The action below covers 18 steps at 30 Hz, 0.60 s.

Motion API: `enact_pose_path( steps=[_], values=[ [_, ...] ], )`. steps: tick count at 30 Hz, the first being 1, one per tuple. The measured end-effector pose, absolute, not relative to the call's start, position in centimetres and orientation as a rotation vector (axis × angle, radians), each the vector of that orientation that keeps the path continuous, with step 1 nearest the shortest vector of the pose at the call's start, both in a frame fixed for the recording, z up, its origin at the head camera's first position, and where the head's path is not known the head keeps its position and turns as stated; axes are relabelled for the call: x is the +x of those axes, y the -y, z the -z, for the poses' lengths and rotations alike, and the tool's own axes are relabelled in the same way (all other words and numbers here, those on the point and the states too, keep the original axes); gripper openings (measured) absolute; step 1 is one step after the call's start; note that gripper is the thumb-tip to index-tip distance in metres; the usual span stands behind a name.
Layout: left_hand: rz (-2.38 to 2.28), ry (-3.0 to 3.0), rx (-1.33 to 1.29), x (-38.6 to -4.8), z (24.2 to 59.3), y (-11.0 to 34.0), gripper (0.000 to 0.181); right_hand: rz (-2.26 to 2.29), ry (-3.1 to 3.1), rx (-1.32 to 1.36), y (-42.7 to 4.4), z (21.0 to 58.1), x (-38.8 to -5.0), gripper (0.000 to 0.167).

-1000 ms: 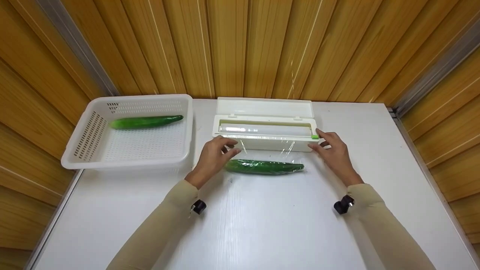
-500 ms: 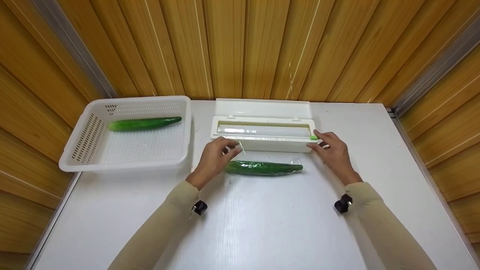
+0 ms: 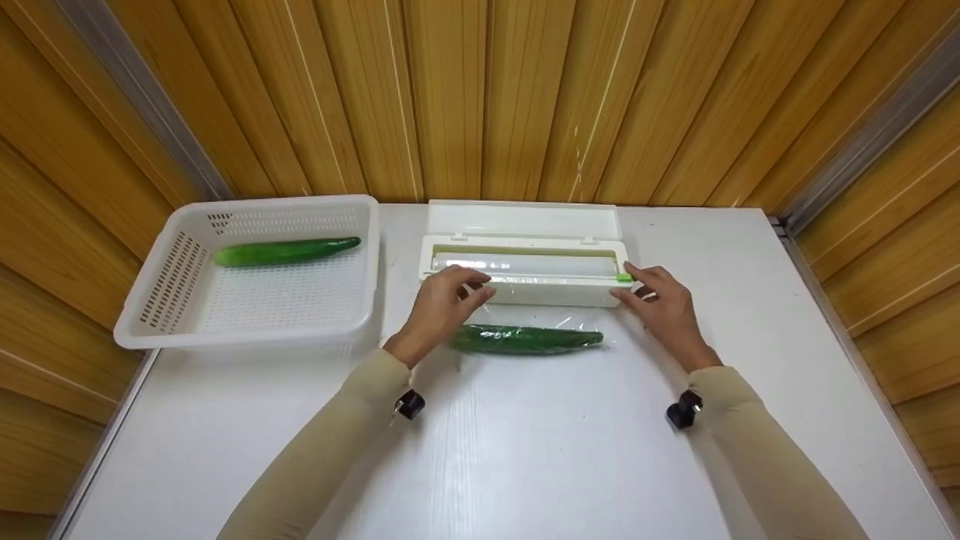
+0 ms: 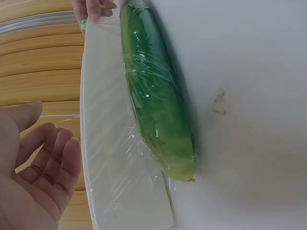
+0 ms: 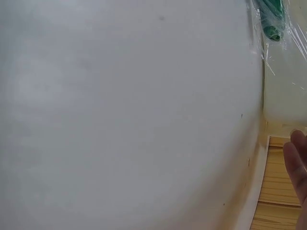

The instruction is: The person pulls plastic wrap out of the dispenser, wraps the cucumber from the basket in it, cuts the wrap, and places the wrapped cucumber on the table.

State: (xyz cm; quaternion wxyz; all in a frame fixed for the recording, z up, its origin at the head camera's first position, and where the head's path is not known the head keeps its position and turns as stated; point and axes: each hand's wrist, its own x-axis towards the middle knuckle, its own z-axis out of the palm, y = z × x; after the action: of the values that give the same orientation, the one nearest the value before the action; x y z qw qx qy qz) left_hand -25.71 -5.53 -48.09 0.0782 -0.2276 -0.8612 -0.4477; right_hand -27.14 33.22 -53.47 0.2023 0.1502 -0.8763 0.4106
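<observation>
A white cling film dispenser (image 3: 555,294) stands with its lid tipped back, showing the film roll (image 3: 525,264) and a green slider (image 3: 623,277) at its right end. In front lies a cucumber (image 3: 525,340) covered in clear film, which reaches over the dispenser's front in the left wrist view. My left hand (image 3: 446,300) hovers by the dispenser's left front; its loosely bent fingers (image 4: 64,163) hold nothing visible. My right hand (image 3: 666,311) grips the dispenser's right end, thumb on the front and index finger beside the slider. The right wrist view catches only some fingertips (image 5: 296,153).
A white perforated basket (image 3: 247,339) stands at the left with an unwrapped cucumber (image 3: 289,252) in it. Wood-look panels (image 3: 450,97) rise behind the white table (image 3: 517,450) and along its sides.
My left hand has shifted slightly to the right along the dispenser's front. The film strip seen at its fingertips half a second ago no longer shows. My right hand keeps its place on the dispenser.
</observation>
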Motion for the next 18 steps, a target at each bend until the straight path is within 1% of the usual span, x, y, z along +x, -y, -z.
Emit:
enact_pose_path(
  steps=[6,18],
  values=[
    [1.328,2.624,-0.702,-26.5,46.9,4.1,0.026,-1.140,2.460,0.424,-33.2,53.7,-27.2,0.052],
    [1.324,2.751,-0.799,-28.5,45.6,-2.0,0.030,-1.179,2.495,0.374,-33.5,53.0,-27.1,0.053]
  ],
)
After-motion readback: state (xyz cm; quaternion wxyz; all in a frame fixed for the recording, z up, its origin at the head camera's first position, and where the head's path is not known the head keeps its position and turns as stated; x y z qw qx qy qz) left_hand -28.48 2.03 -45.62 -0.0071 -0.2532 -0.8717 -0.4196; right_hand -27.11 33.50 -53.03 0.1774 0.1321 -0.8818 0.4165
